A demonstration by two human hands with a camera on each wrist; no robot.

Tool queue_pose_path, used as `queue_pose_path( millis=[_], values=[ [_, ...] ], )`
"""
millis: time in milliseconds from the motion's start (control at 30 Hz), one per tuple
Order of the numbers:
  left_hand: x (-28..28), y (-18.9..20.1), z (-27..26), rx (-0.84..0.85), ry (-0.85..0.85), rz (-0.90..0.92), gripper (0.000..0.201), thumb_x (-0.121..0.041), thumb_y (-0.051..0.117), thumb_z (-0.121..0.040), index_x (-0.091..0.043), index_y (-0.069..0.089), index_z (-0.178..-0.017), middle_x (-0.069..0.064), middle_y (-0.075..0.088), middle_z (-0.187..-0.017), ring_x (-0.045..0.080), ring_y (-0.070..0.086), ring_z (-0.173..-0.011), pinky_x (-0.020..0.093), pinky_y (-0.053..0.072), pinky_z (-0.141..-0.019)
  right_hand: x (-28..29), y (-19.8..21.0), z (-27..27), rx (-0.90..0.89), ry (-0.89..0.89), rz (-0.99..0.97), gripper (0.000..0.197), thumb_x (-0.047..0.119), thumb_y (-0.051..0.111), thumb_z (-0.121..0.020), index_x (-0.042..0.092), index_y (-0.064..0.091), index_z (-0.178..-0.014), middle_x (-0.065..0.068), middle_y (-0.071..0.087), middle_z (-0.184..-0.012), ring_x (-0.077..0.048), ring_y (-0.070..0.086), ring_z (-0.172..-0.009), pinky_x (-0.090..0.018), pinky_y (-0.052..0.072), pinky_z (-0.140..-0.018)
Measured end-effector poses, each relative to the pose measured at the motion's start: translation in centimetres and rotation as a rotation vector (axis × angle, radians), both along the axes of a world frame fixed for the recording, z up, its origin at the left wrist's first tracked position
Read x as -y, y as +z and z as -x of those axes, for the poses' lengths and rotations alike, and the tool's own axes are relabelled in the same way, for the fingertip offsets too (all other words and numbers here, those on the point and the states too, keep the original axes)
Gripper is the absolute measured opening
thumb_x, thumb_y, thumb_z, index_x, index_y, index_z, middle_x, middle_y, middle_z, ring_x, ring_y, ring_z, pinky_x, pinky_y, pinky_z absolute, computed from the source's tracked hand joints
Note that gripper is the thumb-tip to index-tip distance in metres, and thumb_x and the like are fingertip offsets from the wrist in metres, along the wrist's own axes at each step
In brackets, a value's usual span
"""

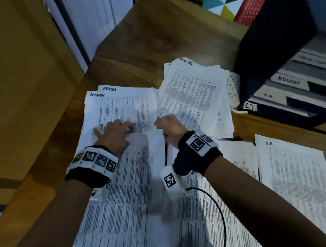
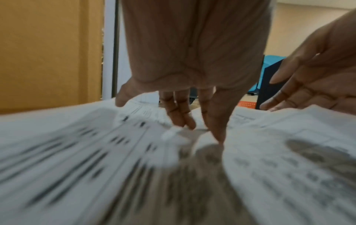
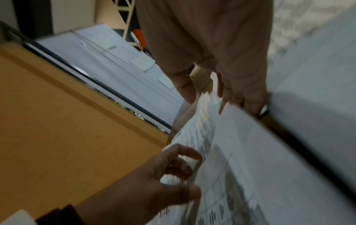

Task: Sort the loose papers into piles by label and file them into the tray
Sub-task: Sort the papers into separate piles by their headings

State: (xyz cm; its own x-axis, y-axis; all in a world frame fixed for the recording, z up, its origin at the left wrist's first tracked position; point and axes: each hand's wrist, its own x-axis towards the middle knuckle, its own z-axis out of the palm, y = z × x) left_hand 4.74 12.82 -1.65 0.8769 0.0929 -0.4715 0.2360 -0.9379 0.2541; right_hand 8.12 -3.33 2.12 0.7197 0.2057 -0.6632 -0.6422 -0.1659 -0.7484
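"ADMIN" handwritten atop two sheets (image 1: 121, 101) on the desk (image 1: 145, 35); "H.R." on a sheet (image 1: 290, 170) right; "ADMIN", "H.R." on tray (image 1: 278, 64) tabs. Left hand (image 1: 115, 135) spread flat, pressing the ADMIN sheets. Right hand (image 1: 169, 125) just beside, pinching a loose sheet (image 1: 189, 94).

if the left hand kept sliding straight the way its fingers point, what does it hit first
Nothing solid soon, it seems. The left hand lies on the ADMIN sheets, fingers pointing up the desk, so it would cross their printed text to the sheets' far edge, then bare desk. Depth is hard to judge.
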Motion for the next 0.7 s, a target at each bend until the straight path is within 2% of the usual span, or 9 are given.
queue_pose_path(
  millis=[33,67,133,167,333,467,533,633,700],
  values=[
    [0.5,0.2,-0.3,-0.013,-0.007,-0.015,0.044,-0.019,0.062,-0.084,-0.031,0.044,-0.123,0.004,0.041,-0.131,0.026,0.033,-0.13,0.064,0.012,-0.109,1.3,0.5,0.2,0.023,-0.027,-0.041,0.024,0.0,0.041,-0.094,0.008,0.043,-0.072,-0.01,0.045,-0.074,-0.022,0.043,-0.067,-0.034,0.032,-0.062],
    [1.2,0.7,-0.6,-0.016,-0.021,-0.019,0.048,-0.02,0.063,-0.084,-0.03,0.041,-0.126,0.006,0.04,-0.132,0.027,0.033,-0.13,0.062,0.013,-0.109,2.7,1.0,0.6,0.052,-0.055,-0.068,0.021,0.004,0.04,-0.096,0.009,0.04,-0.076,-0.008,0.042,-0.074,-0.021,0.041,-0.068,-0.034,0.032,-0.064],
    [3.2,1.9,-1.6,0.018,-0.046,0.015,0.053,-0.027,0.062,-0.085,-0.027,0.037,-0.132,0.009,0.039,-0.134,0.029,0.033,-0.131,0.06,0.016,-0.109,5.9,1.8,1.2,0.112,-0.107,-0.044,0.004,0.01,0.041,-0.096,0.01,0.042,-0.092,-0.005,0.049,-0.081,-0.022,0.049,-0.073,-0.035,0.039,-0.068],
    [4.6,2.6,-2.0,0.056,-0.06,0.045,0.052,-0.029,0.061,-0.086,-0.026,0.038,-0.132,0.01,0.039,-0.134,0.029,0.034,-0.13,0.057,0.018,-0.109,7.7,2.1,1.4,0.134,-0.155,-0.042,0.003,0.009,0.042,-0.096,0.012,0.043,-0.094,-0.004,0.051,-0.082,-0.02,0.052,-0.072,-0.033,0.041,-0.067],
    [14.6,5.4,-3.5,0.258,-0.155,0.319,0.035,-0.029,0.061,-0.086,-0.019,0.052,-0.117,0.008,0.054,-0.12,0.027,0.052,-0.115,0.045,0.036,-0.103,18.4,3.5,2.9,0.237,-0.396,0.062,0.019,0.009,0.046,-0.092,0.021,0.047,-0.078,0.0,0.055,-0.08,-0.017,0.054,-0.07,-0.026,0.037,-0.058],
    [24.4,6.0,-2.8,0.205,-0.295,0.476,0.021,-0.026,0.059,-0.087,-0.017,0.058,-0.107,0.008,0.061,-0.114,0.026,0.056,-0.11,0.041,0.043,-0.098,28.1,2.6,5.3,0.287,-0.51,0.398,0.014,0.011,0.051,-0.086,0.022,0.049,-0.077,-0.009,0.06,-0.093,-0.022,0.055,-0.079,-0.026,0.039,-0.063],
    [29.3,5.4,-1.8,0.176,-0.376,0.496,0.021,-0.024,0.058,-0.087,-0.016,0.06,-0.106,0.009,0.063,-0.113,0.028,0.057,-0.109,0.041,0.045,-0.096,32.9,1.3,7.0,0.261,-0.509,0.601,0.007,0.014,0.053,-0.086,0.016,0.057,-0.092,-0.016,0.061,-0.111,-0.025,0.056,-0.091,-0.029,0.041,-0.069],
    [35.8,3.4,0.3,0.072,-0.484,0.499,0.023,-0.022,0.055,-0.089,-0.011,0.06,-0.109,0.011,0.062,-0.117,0.028,0.056,-0.111,0.039,0.046,-0.096,39.0,-0.8,9.7,0.126,-0.441,0.862,0.03,0.021,0.053,-0.09,0.003,0.053,-0.115,-0.019,0.056,-0.121,-0.033,0.053,-0.11,-0.032,0.04,-0.086],
    [39.4,1.7,1.5,0.015,-0.563,0.454,0.024,-0.022,0.051,-0.091,-0.009,0.059,-0.11,0.013,0.058,-0.122,0.028,0.052,-0.116,0.037,0.044,-0.096,42.5,-2.1,11.5,0.026,-0.427,0.98,0.04,0.024,0.056,-0.088,0.004,0.048,-0.122,-0.02,0.047,-0.129,-0.036,0.044,-0.12,-0.039,0.037,-0.096]
  ],
)
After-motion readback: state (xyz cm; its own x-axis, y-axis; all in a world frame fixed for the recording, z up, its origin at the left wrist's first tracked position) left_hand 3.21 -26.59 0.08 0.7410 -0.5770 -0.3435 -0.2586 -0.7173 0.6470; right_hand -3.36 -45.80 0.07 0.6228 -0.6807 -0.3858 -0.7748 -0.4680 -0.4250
